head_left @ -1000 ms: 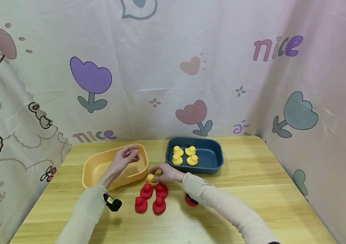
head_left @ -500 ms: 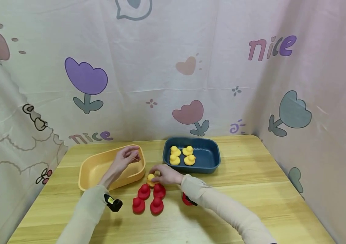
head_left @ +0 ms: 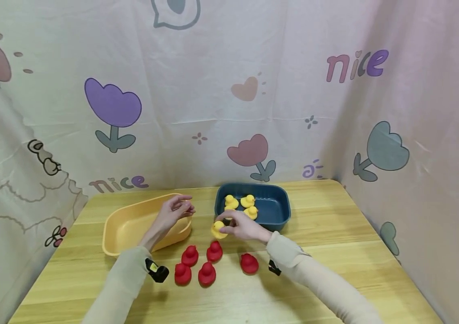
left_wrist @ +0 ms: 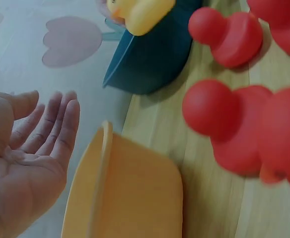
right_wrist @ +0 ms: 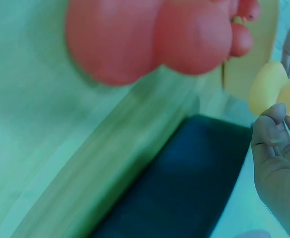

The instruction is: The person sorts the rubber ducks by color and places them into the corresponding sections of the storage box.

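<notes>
Ducks [head_left: 218,230] smooth plastic; tabletop [head_left: 335,229] wood-grained; backdrop [head_left: 189,76] cloth.

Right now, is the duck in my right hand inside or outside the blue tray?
Outside: the right wrist view shows the yellow duck held clear of the blue tray.

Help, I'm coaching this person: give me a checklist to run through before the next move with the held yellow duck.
1. Grip of the right hand on the yellow duck: ok, pinched.
2. Room in the blue tray: ok, its right part is bare.
3. Left hand free: ok, holding nothing.
4. Red ducks outside the blue tray: ok, five on the table.
5. Yellow duck inside the blue tray: not ok, held outside.
6. Its height against the tray's rim: cannot tell.
</notes>
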Available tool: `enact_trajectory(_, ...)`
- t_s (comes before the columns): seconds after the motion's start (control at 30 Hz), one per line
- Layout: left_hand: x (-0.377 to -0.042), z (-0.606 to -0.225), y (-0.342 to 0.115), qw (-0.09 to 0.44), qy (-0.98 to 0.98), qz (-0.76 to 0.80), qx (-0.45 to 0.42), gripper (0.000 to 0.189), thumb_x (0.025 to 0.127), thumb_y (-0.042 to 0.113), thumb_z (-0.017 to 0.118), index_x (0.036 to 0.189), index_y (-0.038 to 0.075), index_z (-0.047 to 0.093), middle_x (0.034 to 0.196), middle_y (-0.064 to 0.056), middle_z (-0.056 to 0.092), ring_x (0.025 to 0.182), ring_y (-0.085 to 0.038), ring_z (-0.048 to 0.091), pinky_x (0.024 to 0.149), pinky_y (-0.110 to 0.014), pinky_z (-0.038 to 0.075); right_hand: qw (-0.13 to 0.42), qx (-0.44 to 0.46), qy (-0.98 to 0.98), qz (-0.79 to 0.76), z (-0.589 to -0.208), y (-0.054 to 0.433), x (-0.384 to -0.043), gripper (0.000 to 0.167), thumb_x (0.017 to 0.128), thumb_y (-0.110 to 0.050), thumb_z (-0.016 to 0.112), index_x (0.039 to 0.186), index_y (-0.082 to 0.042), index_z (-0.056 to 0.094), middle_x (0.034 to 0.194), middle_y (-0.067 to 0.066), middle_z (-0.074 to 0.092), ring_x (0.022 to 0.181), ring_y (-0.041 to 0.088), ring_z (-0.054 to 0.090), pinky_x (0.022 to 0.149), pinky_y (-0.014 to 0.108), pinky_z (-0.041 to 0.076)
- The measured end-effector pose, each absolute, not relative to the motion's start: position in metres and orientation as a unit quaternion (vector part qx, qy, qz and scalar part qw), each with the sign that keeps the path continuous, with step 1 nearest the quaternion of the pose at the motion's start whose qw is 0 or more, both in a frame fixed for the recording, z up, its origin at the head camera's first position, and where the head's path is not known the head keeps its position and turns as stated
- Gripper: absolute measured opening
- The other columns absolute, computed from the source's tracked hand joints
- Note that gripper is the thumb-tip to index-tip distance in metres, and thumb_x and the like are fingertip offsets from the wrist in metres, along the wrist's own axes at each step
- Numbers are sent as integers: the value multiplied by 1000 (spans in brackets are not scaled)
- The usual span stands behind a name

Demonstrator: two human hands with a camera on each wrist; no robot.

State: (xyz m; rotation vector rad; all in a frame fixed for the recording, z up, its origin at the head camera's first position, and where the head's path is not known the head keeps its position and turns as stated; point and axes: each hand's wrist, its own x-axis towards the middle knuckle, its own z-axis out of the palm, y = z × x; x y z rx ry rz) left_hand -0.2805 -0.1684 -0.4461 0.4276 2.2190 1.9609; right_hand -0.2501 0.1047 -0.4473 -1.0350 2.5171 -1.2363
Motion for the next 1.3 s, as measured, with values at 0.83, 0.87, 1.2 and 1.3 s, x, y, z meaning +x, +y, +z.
enact_trajectory(0.83,-270,-468,-95,95,787,605,75,45,101,0,54,142,-15,43,115,-38,65,98,-40,72,96,-50,60,-17,-269,845,-461,-442,188,-253,27,94,-12,70,120,-2,68,117,17,68,77,15,58,68,16,51)
enact_trajectory(0.87,-270,-469,-94,94,785,609,73,45,101,0,54,142,-15,43,114,-37,66,97,-38,73,96,-50,60,-18,-264,845,-465,-443,190,-253,28,94,-11,70,120,-1,68,117,18,67,77,13,58,68,16,51)
enact_trajectory(1.2,-272,-476,-88,72,770,630,67,43,100,-1,56,140,-14,48,104,-35,69,82,-25,73,87,-45,64,-26,-201,861,-467,-449,206,-262,28,96,-10,67,122,2,66,114,20,64,80,17,56,65,15,47)
enact_trajectory(1.3,-273,-478,-86,65,769,632,65,43,99,-2,57,139,-14,48,104,-35,69,80,-26,74,86,-45,65,-33,-193,866,-461,-451,209,-265,28,97,-10,67,122,3,66,113,21,64,79,15,56,65,15,46)
